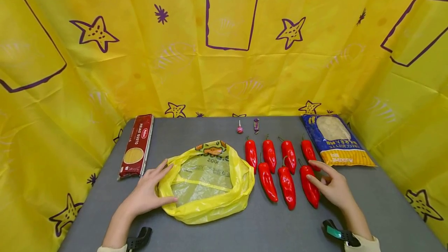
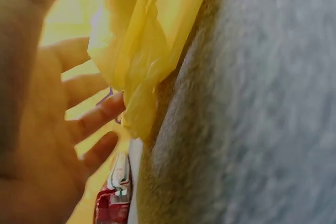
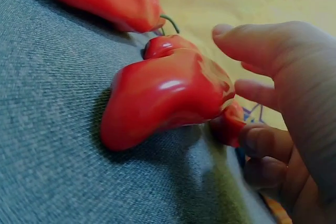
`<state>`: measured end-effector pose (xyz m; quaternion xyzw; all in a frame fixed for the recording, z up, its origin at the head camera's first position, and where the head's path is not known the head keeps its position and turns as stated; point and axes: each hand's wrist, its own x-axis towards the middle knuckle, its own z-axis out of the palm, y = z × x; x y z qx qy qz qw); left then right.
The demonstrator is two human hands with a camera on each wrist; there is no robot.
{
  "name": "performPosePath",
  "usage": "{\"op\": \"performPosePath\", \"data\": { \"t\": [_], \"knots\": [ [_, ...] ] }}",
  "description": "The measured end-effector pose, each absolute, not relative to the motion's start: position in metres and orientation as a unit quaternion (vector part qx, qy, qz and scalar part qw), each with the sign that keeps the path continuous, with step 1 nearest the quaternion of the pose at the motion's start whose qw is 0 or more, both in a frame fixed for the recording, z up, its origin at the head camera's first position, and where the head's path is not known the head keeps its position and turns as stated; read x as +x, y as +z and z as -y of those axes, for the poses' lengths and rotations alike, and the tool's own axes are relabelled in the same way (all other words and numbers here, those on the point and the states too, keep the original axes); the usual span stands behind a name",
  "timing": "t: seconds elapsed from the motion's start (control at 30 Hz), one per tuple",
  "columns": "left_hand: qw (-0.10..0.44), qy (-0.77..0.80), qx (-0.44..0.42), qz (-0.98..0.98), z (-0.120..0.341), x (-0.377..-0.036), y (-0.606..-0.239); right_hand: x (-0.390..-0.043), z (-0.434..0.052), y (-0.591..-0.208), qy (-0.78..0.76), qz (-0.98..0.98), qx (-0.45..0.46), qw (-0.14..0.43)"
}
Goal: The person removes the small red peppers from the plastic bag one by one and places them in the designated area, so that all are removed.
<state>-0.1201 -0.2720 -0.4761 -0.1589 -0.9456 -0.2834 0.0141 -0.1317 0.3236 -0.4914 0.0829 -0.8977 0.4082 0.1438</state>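
A yellow plastic bag (image 1: 204, 215) with a cartoon print stands with its mouth spread wide, its see-through inner wall showing. My left hand (image 1: 148, 188) rests at the bag's left rim, fingers fairly straight and thumb reaching over the edge. In the left wrist view the fingers (image 2: 97, 116) are spread beside the bag's side (image 2: 152, 40). Several red peppers (image 1: 287, 188) lie in two rows right of the bag. Over the rightmost front pepper (image 1: 309, 189) hovers my right hand (image 1: 334, 186), thumb and fingers apart around its stem end. The right wrist view shows a gap between thumb and pepper (image 3: 163, 95).
A red spaghetti packet (image 1: 136, 147) lies at the left edge of the grey table (image 1: 266, 228). A blue and yellow pasta bag (image 1: 336, 139) is at the back right. Behind the peppers are a lollipop (image 1: 239, 128) and a purple wrapped candy (image 1: 256, 126). Yellow cloth surrounds the table.
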Motion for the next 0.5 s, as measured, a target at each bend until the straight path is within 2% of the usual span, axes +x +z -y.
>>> {"op": "performPosePath", "data": {
  "t": [0.27, 0.5],
  "knots": [
    [0.026, -0.253, -0.071, 0.964, 0.275, -0.114, -0.463, -0.132, -0.317, -0.473, 0.378, 0.900, 0.035, 0.215],
    [0.024, -0.221, -0.020, 0.975, 0.273, -0.123, -0.447, -0.149, -0.271, -0.446, 0.378, 0.907, -0.037, 0.181]
  ]
}}
